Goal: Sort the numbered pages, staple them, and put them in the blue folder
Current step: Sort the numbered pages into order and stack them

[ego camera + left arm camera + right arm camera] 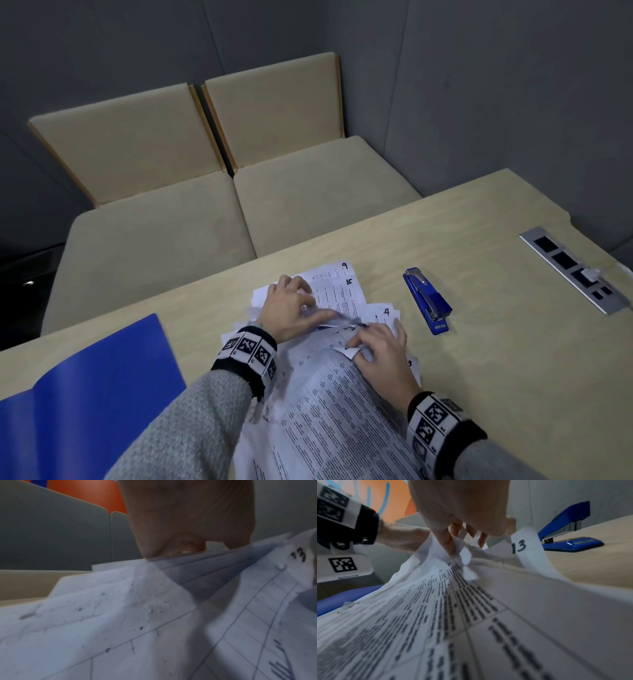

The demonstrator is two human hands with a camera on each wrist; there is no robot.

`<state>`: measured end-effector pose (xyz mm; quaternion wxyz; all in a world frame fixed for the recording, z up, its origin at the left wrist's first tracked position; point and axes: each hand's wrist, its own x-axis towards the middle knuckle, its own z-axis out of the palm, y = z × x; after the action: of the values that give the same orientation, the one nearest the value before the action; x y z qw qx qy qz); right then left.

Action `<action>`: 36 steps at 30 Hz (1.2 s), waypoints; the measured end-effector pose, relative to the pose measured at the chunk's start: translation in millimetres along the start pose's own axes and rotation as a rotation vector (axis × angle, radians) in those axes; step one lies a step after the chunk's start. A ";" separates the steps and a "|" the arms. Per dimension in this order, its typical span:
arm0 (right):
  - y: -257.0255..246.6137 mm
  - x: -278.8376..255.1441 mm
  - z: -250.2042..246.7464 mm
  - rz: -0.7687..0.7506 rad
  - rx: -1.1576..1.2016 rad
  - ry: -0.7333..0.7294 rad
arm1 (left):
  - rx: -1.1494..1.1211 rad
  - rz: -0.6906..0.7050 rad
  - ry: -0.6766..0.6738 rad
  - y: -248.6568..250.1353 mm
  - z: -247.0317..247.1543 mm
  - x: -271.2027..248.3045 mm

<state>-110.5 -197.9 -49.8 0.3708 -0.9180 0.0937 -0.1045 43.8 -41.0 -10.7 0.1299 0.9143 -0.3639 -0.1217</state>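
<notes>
While stapler (pixel 429 305) lies idle, hands (pixel 291 310) leaf pages (pixel 335 404).

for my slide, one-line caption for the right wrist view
Right hand pinches printed pages, corner marked 13 curling up, blue stapler beside on the table.

Loose pile of white printed numbered pages (pixel 342 404) on pale wood worktop (pixel 496 342), centre-front. Open blue plastic folder (pixel 85 394) left of pile. Blue metal stapler (pixel 428 301) right of pile, apart. Grey socket strip (pixel 575 270) far right. Two beige padded seats (pixel 205 205) behind worktop.
</notes>
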 end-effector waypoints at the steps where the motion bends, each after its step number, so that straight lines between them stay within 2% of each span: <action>1: 0.1 -0.1 0.8 0.007 -0.021 0.005 | -0.058 -0.005 0.001 -1.0 1.2 0.8; 5: 1.1 5.4 2.4 0.048 0.014 -0.026 | -0.331 -0.116 -0.037 -1.6 0.4 7.3; 8: -3.1 10.3 0.1 0.032 0.029 -0.056 | -0.264 -0.116 -0.082 -1.8 -2.8 10.8; 9: -3.7 11.0 -0.1 0.032 0.015 -0.051 | -0.255 -0.097 -0.051 -2.0 -2.7 11.1; 12: -4.9 10.1 -0.4 0.054 -0.045 0.017 | -0.315 -0.070 0.152 -1.9 1.0 5.7; 14: -4.0 10.6 -1.2 0.069 -0.051 0.034 | -0.393 -0.117 0.247 0.0 2.6 1.3; 16: -4.6 13.9 -2.7 0.067 -0.030 0.016 | -0.491 -0.188 0.276 2.9 0.7 0.2; 18: -6.0 17.6 -4.5 0.053 0.012 -0.019 | -0.529 -0.255 0.239 2.2 -1.4 6.1; 20: -7.2 18.5 -4.5 0.027 0.054 -0.049 | -0.497 -0.310 0.124 -1.9 -3.1 16.2; 22: -8.6 16.5 -3.6 -0.004 0.063 -0.053 | -0.390 -0.343 0.006 -5.9 -4.5 23.9; 24: -8.5 12.1 -2.2 -0.015 0.081 -0.035 | -0.268 -0.349 -0.040 -6.6 -6.2 27.1; 27: -10.0 8.8 -3.1 -0.022 0.089 -0.032 | -0.135 -0.266 0.032 -2.8 -5.6 19.0; 31: -12.0 8.2 -4.5 -0.024 0.097 -0.040 | 0.024 0.002 0.262 -9.9 -1.1 5.1; 33: -12.9 8.1 -5.4 -0.011 0.108 -0.033 | -0.027 0.131 0.269 -10.3 -5.1 -0.7; 36: -13.6 6.9 -4.8 -0.009 0.065 -0.017 | -0.056 0.250 0.227 -5.4 -10.2 -10.3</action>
<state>-103.9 -193.2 -36.0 0.4008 -0.9067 0.0830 -0.1015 43.2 -28.5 -1.7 0.2098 0.8657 -0.4543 -0.0105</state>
